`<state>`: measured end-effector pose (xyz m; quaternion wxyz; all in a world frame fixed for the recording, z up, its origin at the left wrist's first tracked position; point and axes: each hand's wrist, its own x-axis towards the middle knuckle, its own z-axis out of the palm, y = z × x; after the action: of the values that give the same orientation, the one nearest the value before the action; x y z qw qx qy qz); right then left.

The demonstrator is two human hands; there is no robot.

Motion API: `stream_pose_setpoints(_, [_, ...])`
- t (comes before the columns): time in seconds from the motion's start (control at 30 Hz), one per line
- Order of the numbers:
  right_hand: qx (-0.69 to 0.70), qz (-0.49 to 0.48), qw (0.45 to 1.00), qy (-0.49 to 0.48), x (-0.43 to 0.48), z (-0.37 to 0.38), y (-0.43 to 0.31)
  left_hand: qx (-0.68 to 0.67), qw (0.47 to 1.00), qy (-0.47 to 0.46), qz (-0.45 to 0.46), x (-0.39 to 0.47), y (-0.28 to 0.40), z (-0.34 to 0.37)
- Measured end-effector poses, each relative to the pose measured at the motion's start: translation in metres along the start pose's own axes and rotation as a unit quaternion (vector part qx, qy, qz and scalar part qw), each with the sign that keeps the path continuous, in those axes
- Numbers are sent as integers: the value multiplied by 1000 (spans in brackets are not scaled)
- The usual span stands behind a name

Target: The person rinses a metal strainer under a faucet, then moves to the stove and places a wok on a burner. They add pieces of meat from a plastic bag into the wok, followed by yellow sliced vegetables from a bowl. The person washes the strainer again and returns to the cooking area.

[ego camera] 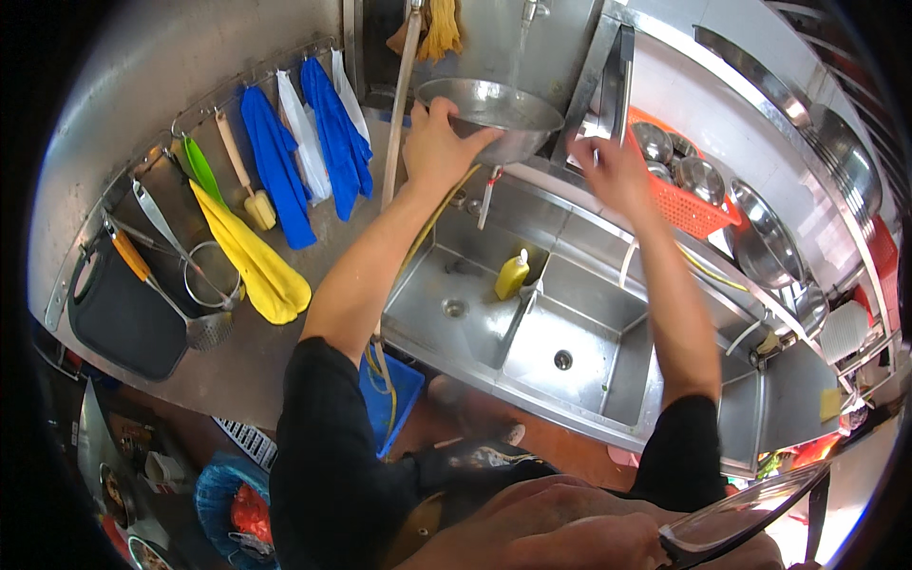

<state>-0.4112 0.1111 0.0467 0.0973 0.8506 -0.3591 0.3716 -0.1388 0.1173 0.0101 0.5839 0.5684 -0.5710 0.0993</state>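
At the back of the sink, my left hand (438, 146) grips the near-left rim of a round stainless steel bowl (524, 139). From a wall tap (530, 10) above, water (521, 53) runs down into the bowl. Blurred, my right hand (614, 171) is raised to the right of the bowl and apart from it, beside an orange plastic basket (687, 214). Its fingers are too smeared to read. Below both arms lies a steel double sink (484, 360), where a yellow squeeze bottle (511, 276) stands near the divider.
Blue cloths (274, 164), a yellow cloth (249, 249), a slotted turner (206, 329) and a black cutting board (128, 306) hang on the left wall. Metal bowls (766, 228) stand on the right shelf. A pole (396, 142) rises left of the bowl. A lined bin (221, 491) sits lower left.
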Motion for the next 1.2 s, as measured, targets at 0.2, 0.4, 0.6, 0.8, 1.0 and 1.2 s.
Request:
stream_pose_setpoints(0.2, [-258, -27, 965, -37, 280, -3, 34, -9, 999, -36, -19, 7, -2, -6])
stream_pose_setpoints(0.4, [-227, -32, 943, -243, 333, 4, 52, -44, 996, -59, -43, 8, -11, 1])
stream_pose_setpoints(0.6, [-416, 72, 849, -318, 308, -27, -10, -84, 994, -60, -49, 6, -11, 3])
stream_pose_setpoints(0.8, [-111, -75, 987, 87, 206, -26, -27, -114, 992, 8, -54, -15, -8, -2])
stream_pose_setpoints(1.0, [404, 121, 904, 64, -19, 58, -28, -13, 991, 100, -84, -90, -5, -36])
stream_pose_setpoints(1.2, [619, 265, 717, -178, -151, 160, -107, 5, 969, 243, -47, -236, 3, -158])
